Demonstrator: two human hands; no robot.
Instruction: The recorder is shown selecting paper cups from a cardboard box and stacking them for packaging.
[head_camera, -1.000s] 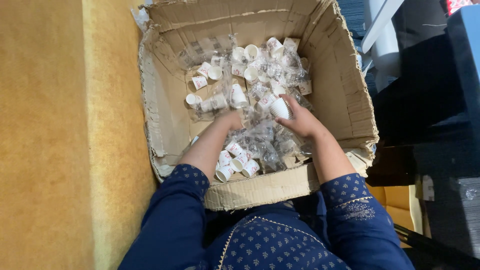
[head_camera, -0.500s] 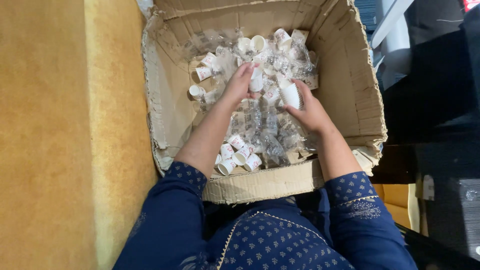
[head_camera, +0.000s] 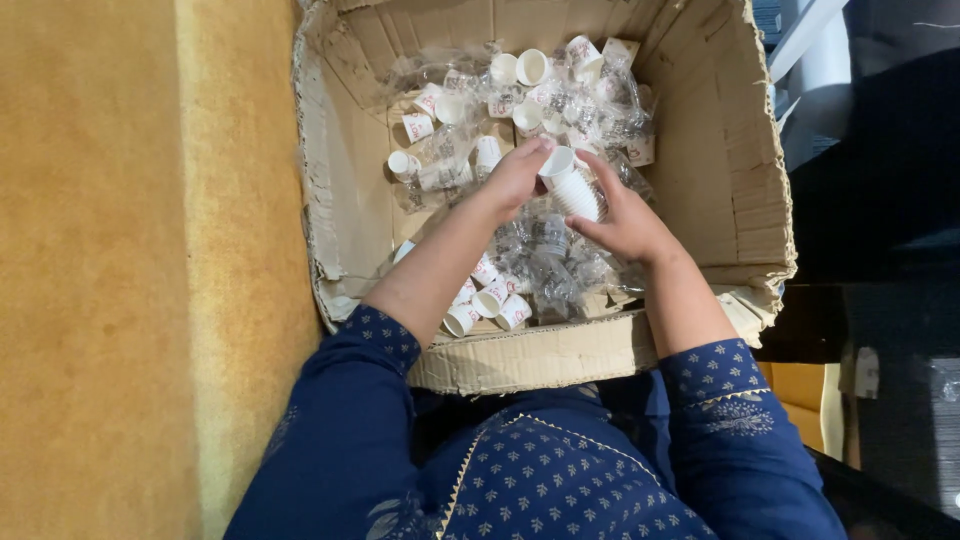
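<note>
An open cardboard box (head_camera: 715, 190) holds several small white paper cups (head_camera: 478, 110) and crumpled clear plastic wrap (head_camera: 545, 250). My right hand (head_camera: 630, 225) grips a short stack of white cups (head_camera: 572, 185) above the middle of the box. My left hand (head_camera: 518, 175) reaches in from the left, and its fingertips touch the rim of the top cup on that stack. Both forearms are bare, and dark blue dotted sleeves cover my upper arms. A few loose cups (head_camera: 490, 305) lie under my left forearm near the box's front wall.
A mustard-yellow surface (head_camera: 130, 270) runs along the left side of the box. Dark furniture and a white frame (head_camera: 820, 50) stand to the right. The box's front flap (head_camera: 540, 355) presses against my lap.
The view has moved closer to the box. My left hand has come off the pile of cups and now meets the stack in my right hand, which sits slightly higher.
</note>
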